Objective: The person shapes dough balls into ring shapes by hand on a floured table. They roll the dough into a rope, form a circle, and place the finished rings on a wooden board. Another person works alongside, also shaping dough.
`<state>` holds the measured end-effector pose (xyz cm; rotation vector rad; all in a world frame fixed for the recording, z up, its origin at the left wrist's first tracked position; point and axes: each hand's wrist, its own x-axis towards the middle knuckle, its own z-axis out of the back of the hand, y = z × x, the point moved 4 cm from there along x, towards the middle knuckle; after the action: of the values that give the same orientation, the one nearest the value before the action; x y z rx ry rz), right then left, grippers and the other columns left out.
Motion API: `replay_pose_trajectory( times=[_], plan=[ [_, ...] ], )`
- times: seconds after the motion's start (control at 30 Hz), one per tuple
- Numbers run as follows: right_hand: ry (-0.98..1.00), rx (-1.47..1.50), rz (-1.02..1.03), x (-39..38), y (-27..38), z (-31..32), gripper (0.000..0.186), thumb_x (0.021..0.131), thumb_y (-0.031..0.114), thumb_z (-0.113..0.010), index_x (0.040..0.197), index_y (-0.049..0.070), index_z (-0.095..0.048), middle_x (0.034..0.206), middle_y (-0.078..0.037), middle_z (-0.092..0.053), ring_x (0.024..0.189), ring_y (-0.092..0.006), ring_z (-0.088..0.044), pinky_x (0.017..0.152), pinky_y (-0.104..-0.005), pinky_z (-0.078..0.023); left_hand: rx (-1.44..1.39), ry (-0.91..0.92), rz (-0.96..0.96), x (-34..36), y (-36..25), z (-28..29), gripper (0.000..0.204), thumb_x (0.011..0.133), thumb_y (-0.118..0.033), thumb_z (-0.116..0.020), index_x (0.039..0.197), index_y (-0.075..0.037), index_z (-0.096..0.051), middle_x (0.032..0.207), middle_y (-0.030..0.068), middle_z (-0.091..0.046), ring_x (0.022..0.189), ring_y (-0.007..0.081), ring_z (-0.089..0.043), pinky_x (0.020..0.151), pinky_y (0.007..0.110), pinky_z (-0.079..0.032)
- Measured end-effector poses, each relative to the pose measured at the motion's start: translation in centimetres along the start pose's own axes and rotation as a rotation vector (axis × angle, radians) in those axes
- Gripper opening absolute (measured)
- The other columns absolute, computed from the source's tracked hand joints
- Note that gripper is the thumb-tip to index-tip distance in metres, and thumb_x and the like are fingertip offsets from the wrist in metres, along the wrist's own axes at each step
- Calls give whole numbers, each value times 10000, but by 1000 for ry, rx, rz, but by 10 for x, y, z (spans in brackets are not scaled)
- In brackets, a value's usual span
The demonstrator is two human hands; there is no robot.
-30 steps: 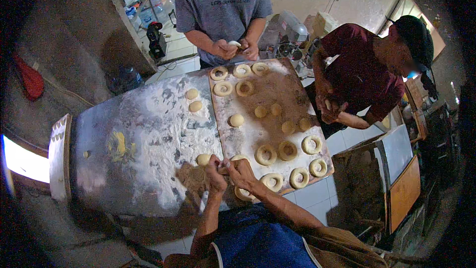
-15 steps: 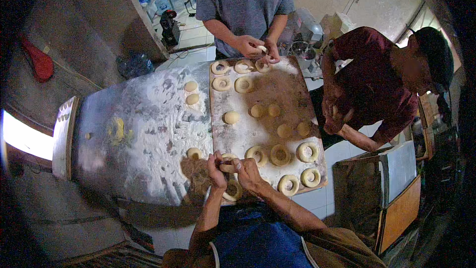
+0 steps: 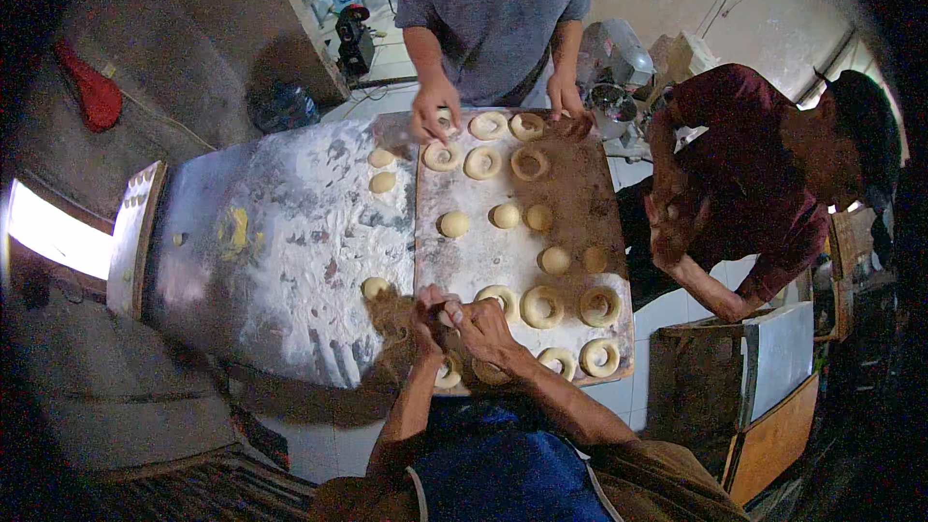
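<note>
My left hand (image 3: 429, 321) and my right hand (image 3: 481, 329) meet above the near left corner of the floured board (image 3: 483, 259). Both are closed, with a piece of ring dough between them, mostly hidden by the fingers. Dough rings lie around them: one ring (image 3: 499, 296) just beyond my right hand, another ring (image 3: 542, 306) to its right, and a ring (image 3: 448, 373) partly hidden below my wrists. A dough ball (image 3: 375, 287) sits on the table left of my left hand. Several other balls, such as one ball (image 3: 453, 224), rest mid-board.
Across the board a person in a grey shirt (image 3: 493, 29) reaches to a dough ring (image 3: 442, 156) in the far rows. A person in a maroon shirt (image 3: 739, 145) leans in at right. The metal table (image 3: 203, 261) with flour stretches left; a cabinet (image 3: 778, 358) stands at right.
My hands have drawn closer together over the dough, which shows less now. The person across no longer holds dough up between both hands; their hands are apart, lowered to the board. The view has shifted slightly.
</note>
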<state>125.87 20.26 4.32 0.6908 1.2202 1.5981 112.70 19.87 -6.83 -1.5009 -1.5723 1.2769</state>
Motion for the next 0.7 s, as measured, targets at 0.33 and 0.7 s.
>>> replay_pose_trajectory(
  times=[0.33, 0.7],
  plan=[
    [4, 60, 82, 6, -10, 0, 600, 1017, 511, -456, 889, -17, -709, 645, -189, -636, 581, -269, -599, 614, -416, -500, 252, -133, -161, -12, -68, -28, 391, 1029, -473, -441, 865, -119, -465, 773, 37, -553, 717, 187, -559, 678, 343, -469],
    [-196, -70, -109, 80, -45, 21, 535, 735, 253, -862, 1104, -55, -627, 857, -216, -688, 859, -342, -697, 799, -416, -538, 1684, 133, 50, 91, -55, -17, 422, 966, -182, -566, 1318, 47, -515, 1173, 227, -591, 1019, 401, -611, 893, 510, -499]
  ],
)
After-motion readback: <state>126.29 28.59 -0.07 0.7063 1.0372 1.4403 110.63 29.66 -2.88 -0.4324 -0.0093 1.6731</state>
